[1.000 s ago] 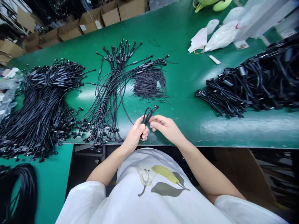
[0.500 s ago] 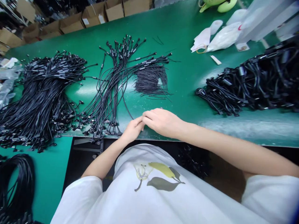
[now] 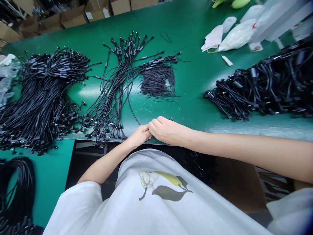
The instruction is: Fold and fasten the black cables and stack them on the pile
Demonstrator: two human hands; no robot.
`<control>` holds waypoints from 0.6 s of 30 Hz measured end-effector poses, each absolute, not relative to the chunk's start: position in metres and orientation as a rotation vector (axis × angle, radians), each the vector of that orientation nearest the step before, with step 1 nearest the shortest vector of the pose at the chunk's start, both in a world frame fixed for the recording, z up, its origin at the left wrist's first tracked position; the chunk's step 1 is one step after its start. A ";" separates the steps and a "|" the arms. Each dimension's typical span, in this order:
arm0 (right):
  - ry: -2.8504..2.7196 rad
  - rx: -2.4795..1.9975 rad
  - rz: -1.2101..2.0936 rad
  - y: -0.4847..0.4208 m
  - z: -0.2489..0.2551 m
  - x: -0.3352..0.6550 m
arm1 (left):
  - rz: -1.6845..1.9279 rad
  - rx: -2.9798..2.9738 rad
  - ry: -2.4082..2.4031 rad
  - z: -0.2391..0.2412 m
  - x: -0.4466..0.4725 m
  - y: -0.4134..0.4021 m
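My left hand (image 3: pixel 140 135) and my right hand (image 3: pixel 166 130) meet at the table's near edge, fingertips touching and fingers closed. A thin black cable (image 3: pixel 134 117) runs down from the loose pile to my left hand, and the part in my fingers is hidden. Just past the knuckles of my right hand a small connector end (image 3: pixel 171 119) shows. Ahead lies the spread of black cables (image 3: pixel 119 88) with small plugs at both ends. Beside it, to the right, is a heap of short black ties (image 3: pixel 156 83).
A thick pile of black cables (image 3: pixel 46 88) covers the left of the green table (image 3: pixel 190 81). Bundled cables (image 3: pixel 264 81) lie at right, below white plastic bags (image 3: pixel 237 36). A coiled bundle (image 3: pixel 22 182) sits lower left. Cardboard boxes (image 3: pixel 97 11) line the far edge.
My right forearm has swung slightly lower, and its hand has turned a little, uncovering more of the connector end. My hands stay together. The whole view has shifted slightly.
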State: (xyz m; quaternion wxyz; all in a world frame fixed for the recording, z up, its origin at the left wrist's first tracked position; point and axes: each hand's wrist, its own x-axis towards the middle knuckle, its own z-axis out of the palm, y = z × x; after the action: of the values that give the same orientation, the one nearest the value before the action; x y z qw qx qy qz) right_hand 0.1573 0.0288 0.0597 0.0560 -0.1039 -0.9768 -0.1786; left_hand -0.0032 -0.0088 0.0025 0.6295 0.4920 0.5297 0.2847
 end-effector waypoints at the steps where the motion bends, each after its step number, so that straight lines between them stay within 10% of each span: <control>1: -2.968 -0.341 -0.540 0.029 0.058 0.157 | 0.634 1.142 1.222 0.003 -0.002 -0.009; 18: -2.762 -0.263 -0.575 0.030 0.051 0.167 | 0.703 1.256 1.223 0.021 -0.011 -0.017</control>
State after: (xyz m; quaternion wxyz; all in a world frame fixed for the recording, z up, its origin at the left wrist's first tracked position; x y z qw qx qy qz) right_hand 0.1671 0.0301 0.0513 0.1536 -0.0918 -0.9632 -0.2007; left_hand -0.0106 -0.0167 0.0211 0.5862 0.5388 0.5245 0.3014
